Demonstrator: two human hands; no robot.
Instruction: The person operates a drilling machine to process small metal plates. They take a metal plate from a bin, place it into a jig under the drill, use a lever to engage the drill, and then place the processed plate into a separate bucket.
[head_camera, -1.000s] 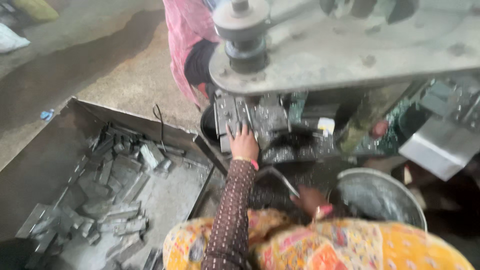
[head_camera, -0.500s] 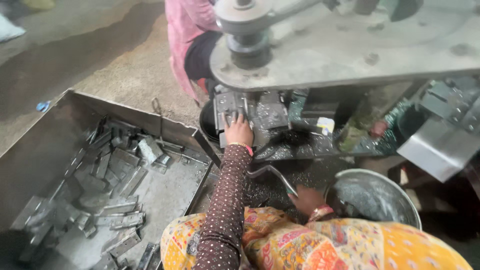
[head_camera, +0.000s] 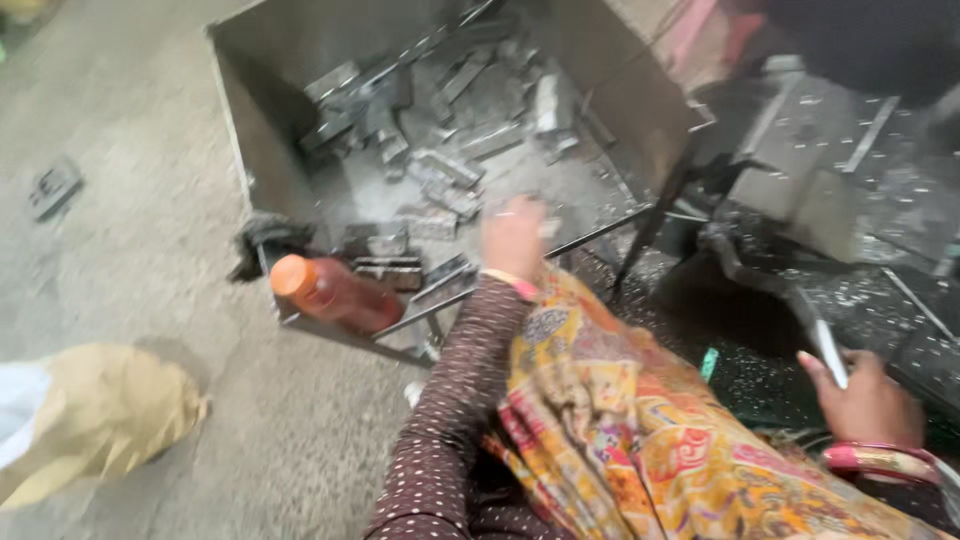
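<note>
Left hand (head_camera: 513, 235) reaches over the near rim of the steel bin (head_camera: 262, 150), fingers blurred; grip cannot be told. Flat grey metal pieces (head_camera: 440, 170), hard-edged, lie just beyond it. Right hand (head_camera: 865, 405) is closed on a thin metal strip (head_camera: 828, 350). Risk: sharp edges cutting bare fingers.

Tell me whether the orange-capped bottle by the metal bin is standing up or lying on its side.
Lying on its side. The bottle rests lengthwise at the front corner of the metal bin, its orange cap pointing left.
</note>
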